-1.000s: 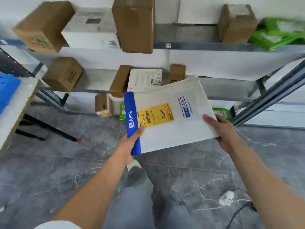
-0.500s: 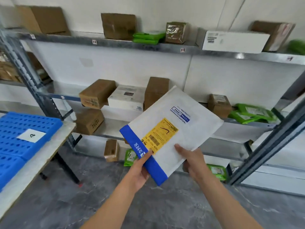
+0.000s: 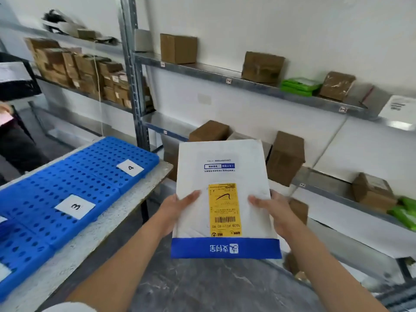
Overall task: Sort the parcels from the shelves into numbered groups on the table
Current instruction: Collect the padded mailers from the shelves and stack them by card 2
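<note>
I pinch the white envelope (image 3: 222,176) at both side edges, left hand (image 3: 177,207) and right hand (image 3: 273,210); it seems light, floppy, slick, best held near its middle.

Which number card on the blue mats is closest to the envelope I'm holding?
The card marked 4, on the mat nearest the shelf post; the card marked 3 lies farther left of the white envelope.

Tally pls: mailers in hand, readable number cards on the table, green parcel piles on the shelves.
White mailer: 1
Number cards: 2, card 3 and card 4
Green piles: 2, top shelf pile and middle shelf pile
Total: 5
</note>
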The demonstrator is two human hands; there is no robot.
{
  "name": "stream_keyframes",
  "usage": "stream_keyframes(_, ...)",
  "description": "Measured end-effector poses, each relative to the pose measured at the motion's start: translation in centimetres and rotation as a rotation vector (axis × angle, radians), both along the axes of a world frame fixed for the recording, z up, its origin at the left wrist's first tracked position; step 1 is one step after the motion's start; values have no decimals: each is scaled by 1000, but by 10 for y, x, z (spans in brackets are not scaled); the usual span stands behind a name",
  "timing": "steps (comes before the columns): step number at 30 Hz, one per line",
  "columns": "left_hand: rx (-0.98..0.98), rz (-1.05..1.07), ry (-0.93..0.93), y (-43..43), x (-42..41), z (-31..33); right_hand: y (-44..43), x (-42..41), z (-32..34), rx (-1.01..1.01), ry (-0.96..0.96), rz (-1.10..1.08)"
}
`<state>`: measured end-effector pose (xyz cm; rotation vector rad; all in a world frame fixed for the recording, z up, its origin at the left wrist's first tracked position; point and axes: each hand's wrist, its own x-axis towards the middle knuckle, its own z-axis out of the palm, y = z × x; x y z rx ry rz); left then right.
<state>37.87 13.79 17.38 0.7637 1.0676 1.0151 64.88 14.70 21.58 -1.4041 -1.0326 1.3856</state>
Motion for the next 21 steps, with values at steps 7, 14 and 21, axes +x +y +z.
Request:
stream_keyframes(7, 81, 251, -15, -10, -91, 23, 26, -97, 17, -26, 24, 242)
stream_keyframes(14, 81, 342, -4, -30, -196, 26, 54, -207, 14, 0, 119, 304)
stream_keyframes(21, 5, 547, 71, -50, -270, 11, 74, -299, -1, -69, 179, 392)
